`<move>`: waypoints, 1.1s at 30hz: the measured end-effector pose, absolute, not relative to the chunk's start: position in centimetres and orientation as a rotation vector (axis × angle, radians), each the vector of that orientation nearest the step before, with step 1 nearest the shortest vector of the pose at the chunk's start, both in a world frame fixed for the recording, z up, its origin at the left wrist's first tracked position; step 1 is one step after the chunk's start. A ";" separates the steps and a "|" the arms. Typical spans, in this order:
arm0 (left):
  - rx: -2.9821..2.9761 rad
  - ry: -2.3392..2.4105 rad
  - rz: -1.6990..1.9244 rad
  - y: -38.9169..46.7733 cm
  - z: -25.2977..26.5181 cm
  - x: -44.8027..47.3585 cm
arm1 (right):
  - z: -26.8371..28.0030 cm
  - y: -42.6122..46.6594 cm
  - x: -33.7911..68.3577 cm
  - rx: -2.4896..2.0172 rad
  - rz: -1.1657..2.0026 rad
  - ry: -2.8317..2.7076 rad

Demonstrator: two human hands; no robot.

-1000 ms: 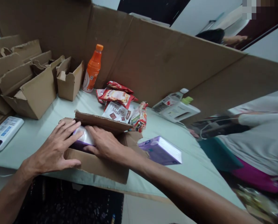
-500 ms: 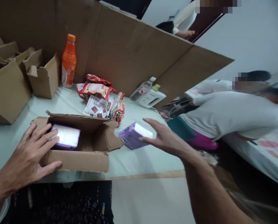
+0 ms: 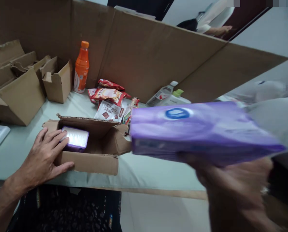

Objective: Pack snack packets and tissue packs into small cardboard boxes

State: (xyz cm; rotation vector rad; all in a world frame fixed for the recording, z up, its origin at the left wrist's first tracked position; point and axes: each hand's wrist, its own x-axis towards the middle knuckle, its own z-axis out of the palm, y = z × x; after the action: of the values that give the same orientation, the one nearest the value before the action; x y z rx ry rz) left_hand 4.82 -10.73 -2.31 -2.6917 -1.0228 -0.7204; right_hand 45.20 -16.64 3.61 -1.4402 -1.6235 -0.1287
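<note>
right hand holding purple pack, left hand on open cardboard box

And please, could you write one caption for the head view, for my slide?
Right hand holds a purple pack; left hand rests at an open box, a second pack inside.

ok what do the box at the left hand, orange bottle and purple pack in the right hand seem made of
Box: cardboard, dull brown, with ragged edges.
Orange bottle: probably plastic, going by its smooth, slightly shiny moulded curves.
Purple pack: likely thin plastic film, given its soft sheen and uneven surface, though blur leaves it open.
</note>
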 end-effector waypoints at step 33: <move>-2.561 -1.341 -0.826 -12.2 -3.6 6.2 | 7.7 -10.2 31.6 -1.353 -0.212 -2.689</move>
State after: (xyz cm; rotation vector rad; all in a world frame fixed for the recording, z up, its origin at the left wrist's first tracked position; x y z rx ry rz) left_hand 6.21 -12.17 -3.58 -2.5610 -1.3409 -0.8255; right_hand 31.55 -10.20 7.67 -1.3534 -2.6886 -0.2123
